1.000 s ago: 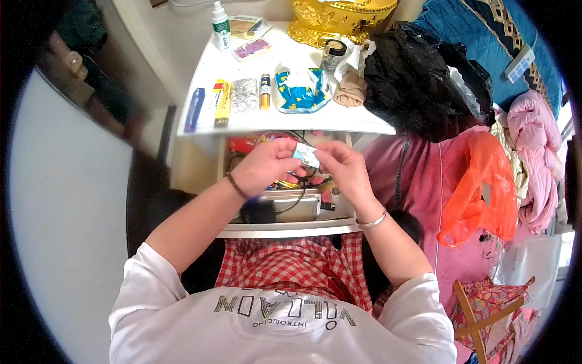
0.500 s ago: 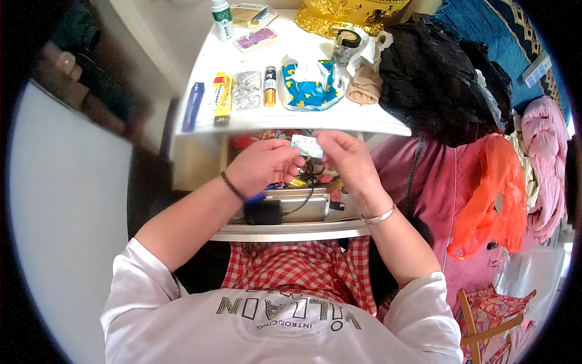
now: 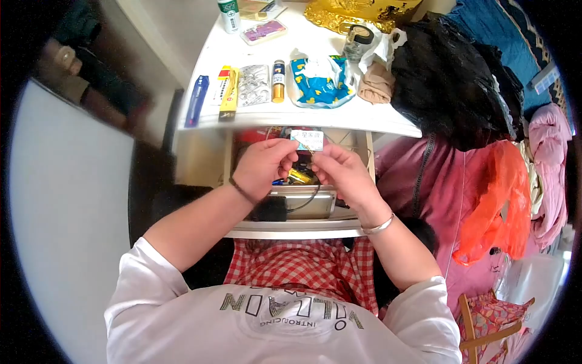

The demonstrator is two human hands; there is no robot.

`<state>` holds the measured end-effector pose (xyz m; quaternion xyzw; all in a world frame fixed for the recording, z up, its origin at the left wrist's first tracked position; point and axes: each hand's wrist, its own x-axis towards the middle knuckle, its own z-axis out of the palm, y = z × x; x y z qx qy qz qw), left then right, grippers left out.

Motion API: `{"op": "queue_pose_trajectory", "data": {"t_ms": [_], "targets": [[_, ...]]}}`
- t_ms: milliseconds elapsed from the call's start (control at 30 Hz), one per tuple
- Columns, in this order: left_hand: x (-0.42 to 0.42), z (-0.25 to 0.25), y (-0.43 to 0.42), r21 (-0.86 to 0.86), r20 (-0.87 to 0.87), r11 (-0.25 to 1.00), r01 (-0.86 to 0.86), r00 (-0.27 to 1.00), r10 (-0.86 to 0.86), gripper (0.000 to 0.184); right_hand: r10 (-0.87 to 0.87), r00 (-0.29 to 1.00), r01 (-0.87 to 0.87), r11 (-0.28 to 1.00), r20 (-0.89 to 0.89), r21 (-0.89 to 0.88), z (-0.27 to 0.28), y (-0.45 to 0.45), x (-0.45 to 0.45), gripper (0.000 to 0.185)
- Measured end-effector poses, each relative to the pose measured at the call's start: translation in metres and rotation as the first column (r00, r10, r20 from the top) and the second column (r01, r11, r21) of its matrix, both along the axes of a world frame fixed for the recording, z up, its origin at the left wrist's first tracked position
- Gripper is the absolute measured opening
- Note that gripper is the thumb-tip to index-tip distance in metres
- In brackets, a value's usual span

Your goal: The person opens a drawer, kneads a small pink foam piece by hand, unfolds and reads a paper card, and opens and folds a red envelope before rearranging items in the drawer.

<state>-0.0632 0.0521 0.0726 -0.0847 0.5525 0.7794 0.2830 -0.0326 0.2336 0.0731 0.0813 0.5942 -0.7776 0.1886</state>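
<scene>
A small white card with printed characters and a teal corner is held up over the open drawer. Closed at its lower left corner are the fingers of my left hand. My right hand pinches the lower right corner. Beneath the hands, the drawer holds a jumble of small items, among them a yellow item, a pale flat device and a black block with a cable. My hands hide part of the contents.
On the white tabletop lie a blue wipes packet, a glue stick, a yellow box, a jar and a spray bottle. A black plastic bag and a red bag are at right.
The card has turned to face me more squarely. My left hand has moved in to its lower left corner, and my right fingers have slid from its upper right to its lower right.
</scene>
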Motion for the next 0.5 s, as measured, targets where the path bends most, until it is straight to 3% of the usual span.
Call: {"op": "queue_pose_trajectory", "data": {"t_ms": [100,200,267,433,500], "targets": [[0.001,-0.001,0.001,-0.036,0.016,0.999,-0.026,1.0,0.026,0.022,0.026,1.0,-0.026,1.0,0.007,0.011,-0.001,0.0,0.0,0.011],[0.003,0.002,0.004,-0.098,-0.077,0.994,-0.039,0.997,0.031,0.021,0.037,0.997,-0.034,0.998,0.06,-0.05,-0.009,0.001,0.0,0.011],[0.006,0.007,0.009,-0.252,-0.24,0.958,-0.136,0.968,0.074,0.019,0.043,0.996,-0.039,0.998,0.072,-0.054,-0.005,-0.001,0.004,0.011],[0.007,0.003,0.011,-0.25,-0.268,0.956,-0.154,0.96,0.084,0.019,0.042,0.998,-0.041,0.999,0.042,-0.027,-0.001,-0.005,0.009,0.011],[0.007,0.005,0.011,-0.242,-0.246,0.96,-0.143,0.966,0.082,0.019,0.033,0.999,-0.029,0.993,0.03,-0.116,0.0,-0.002,0.008,0.01]]}}
